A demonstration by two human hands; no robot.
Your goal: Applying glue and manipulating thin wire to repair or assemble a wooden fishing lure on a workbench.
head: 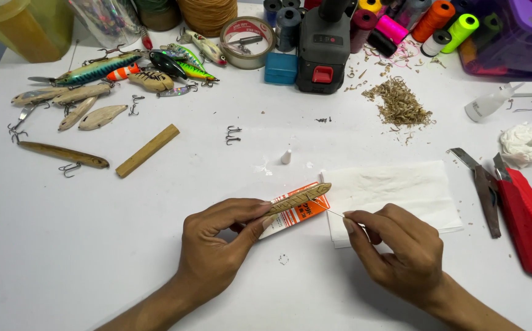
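Lower centre: left hand (217,245) pinching carved wooden lure body (300,198) by its tail end, held just above the table. Right hand (401,251) pinching thin wire (333,211), tip at the lure's underside. Best fed slowly, lure kept steady, wire in line with the body.

Just behind lure: small orange-and-white flat packet (293,217), edge on white paper towel (395,190). Right edge: red-handled cutters (523,220). Centre, beyond: loose treble hook (233,135). Upper centre: small blue box (281,67), tape roll (249,41) with red-printed label. Upper left: painted lures (137,70). Upper right: thread spools (437,24).
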